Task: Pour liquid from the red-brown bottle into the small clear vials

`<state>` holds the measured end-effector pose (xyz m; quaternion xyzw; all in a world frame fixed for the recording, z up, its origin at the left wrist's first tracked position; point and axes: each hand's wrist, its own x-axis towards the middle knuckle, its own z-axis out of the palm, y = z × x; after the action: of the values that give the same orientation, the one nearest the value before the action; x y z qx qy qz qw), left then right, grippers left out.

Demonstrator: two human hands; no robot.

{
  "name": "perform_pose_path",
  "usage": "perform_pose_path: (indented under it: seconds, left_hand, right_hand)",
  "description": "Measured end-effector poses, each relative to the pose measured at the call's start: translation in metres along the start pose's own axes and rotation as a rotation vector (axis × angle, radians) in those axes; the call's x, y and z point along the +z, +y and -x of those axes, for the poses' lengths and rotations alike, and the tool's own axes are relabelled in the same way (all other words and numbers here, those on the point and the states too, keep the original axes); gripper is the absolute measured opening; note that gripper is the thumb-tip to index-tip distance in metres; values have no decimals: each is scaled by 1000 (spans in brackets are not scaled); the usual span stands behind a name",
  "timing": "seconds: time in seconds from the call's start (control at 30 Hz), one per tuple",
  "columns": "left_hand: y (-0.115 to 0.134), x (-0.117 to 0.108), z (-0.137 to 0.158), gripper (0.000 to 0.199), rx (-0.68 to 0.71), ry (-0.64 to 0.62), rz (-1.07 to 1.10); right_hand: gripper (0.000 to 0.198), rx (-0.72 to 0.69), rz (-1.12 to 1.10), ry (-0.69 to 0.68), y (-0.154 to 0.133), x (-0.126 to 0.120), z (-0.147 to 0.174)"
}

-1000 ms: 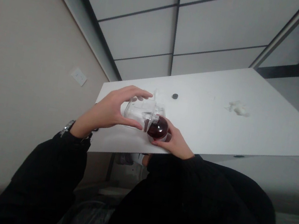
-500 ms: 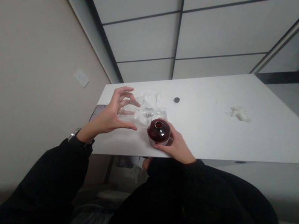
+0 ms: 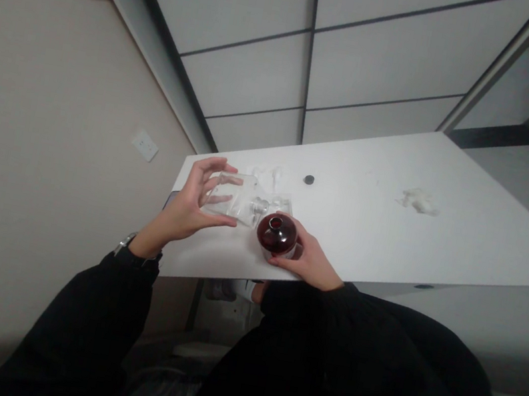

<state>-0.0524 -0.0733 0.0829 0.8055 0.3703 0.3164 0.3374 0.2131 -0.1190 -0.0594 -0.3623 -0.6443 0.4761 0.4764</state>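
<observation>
My left hand is wrapped around a clear glass bottle, thumb below and fingers above. The bottle leans over, its neck pointing right toward a dark red-brown glass bottle. That second bottle stands upright near the table's front edge, its round mouth uncovered and facing up. My right hand grips it from the right side, thumb in front and fingers partly hidden behind. The two bottles are close together; I cannot tell whether they touch. Some clear items lie just behind them, too faint to name.
On the white table lie a small dark round cap and a crumpled whitish piece farther right. A dark flat device shows partly behind my left hand. A wall with a socket borders the left; panelled doors stand behind.
My left hand, spread around the clear bottle before, has closed on it, and the bottle now tips more to the right. My right hand keeps its hold on the red-brown bottle.
</observation>
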Motion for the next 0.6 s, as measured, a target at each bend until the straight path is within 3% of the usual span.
perform_pose_path:
  seconds: [0.13,0.37,0.6]
  left_hand:
    - [5,-1,-3,89,32,6,-71]
    - [21,2,-7,110,39,-92,-138]
    - [42,1,-12,95,164,-142,-439]
  right_hand:
    - [95,1,-9,0,3,1,0]
    - [96,9,-2,-5,-1,-1,0]
    - [97,2,-7,-2,-2,0,1]
